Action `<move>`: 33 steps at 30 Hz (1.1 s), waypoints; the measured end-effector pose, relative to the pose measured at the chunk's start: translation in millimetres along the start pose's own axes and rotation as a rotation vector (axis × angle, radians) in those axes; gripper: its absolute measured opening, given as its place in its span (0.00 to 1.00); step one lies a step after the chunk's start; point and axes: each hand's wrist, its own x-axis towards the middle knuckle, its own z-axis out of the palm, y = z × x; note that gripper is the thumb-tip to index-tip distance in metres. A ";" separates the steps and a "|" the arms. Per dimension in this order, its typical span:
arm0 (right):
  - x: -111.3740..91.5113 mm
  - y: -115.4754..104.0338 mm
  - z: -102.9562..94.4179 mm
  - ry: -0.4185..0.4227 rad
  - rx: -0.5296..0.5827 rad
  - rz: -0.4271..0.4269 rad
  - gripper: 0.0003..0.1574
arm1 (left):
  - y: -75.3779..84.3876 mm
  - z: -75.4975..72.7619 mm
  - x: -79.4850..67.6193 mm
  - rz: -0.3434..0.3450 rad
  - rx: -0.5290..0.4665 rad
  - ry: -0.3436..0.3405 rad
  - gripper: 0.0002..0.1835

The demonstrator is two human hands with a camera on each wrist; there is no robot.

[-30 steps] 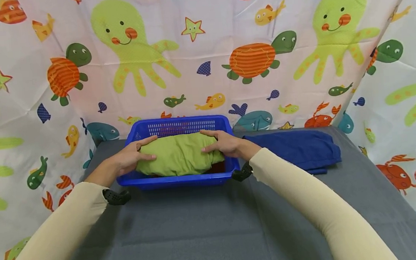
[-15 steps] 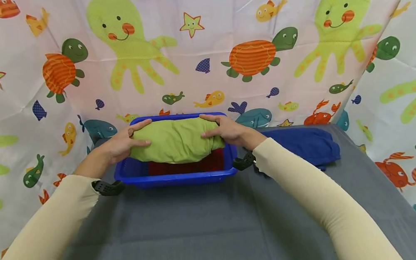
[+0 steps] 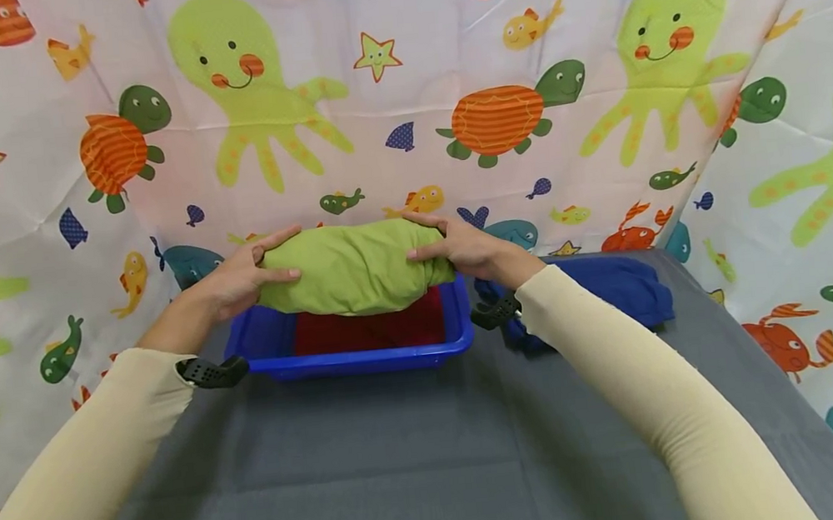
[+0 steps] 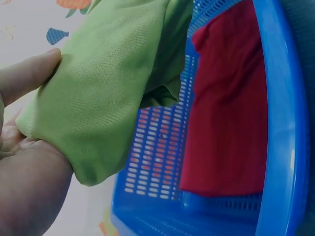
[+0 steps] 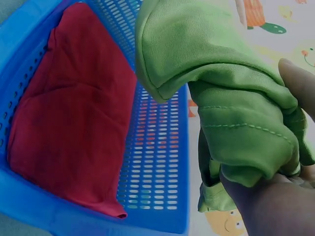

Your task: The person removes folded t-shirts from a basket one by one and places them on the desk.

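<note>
green cloth (image 3: 352, 268) | left hand (image 3: 238, 279), right hand (image 3: 466, 244): part-curled, gripping opposite ends | arms (image 3: 618, 366) outstretched

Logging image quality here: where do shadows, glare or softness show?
Head view: soft shadows on the grey tablecloth; left wrist view: a small glint on the rim of the blue basket; right wrist view: stitching on the green cloth legible, the backdrop behind it softer.

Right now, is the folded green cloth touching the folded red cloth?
Apart: in the left wrist view, blue basket mesh shows between folded green cloth and folded red cloth.
</note>
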 end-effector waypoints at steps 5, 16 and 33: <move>-14.0 -2.6 -5.5 0.007 -0.017 -0.012 0.49 | 5.4 11.8 -2.6 0.020 -0.014 0.003 0.45; -44.8 -1.0 -21.5 -0.008 -0.037 -0.016 0.50 | 7.5 48.5 1.0 0.069 -0.066 0.035 0.46; -82.7 -12.3 -44.0 -0.021 -0.070 -0.065 0.51 | 24.7 91.3 -3.4 0.091 -0.109 0.059 0.46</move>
